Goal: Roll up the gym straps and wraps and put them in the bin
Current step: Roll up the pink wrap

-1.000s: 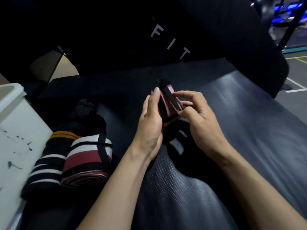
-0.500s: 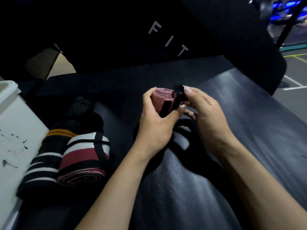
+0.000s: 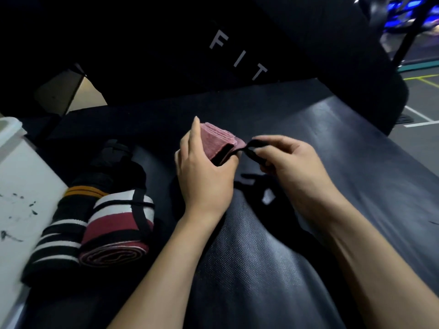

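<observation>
A dim gym. A black padded bench fills the near ground, its upright black backrest marked "FIT" in pale letters. Far right, grey floor with white and yellow lines, and blue lights glowing beyond.

Pink rolled wrap with black strap, maroon-white-black striped roll, white bin

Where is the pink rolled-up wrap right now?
In the head view, the pink wrap is near the middle, gripped in the left hand above the black bench pad. The right hand pinches its black strap just beside it.
</observation>
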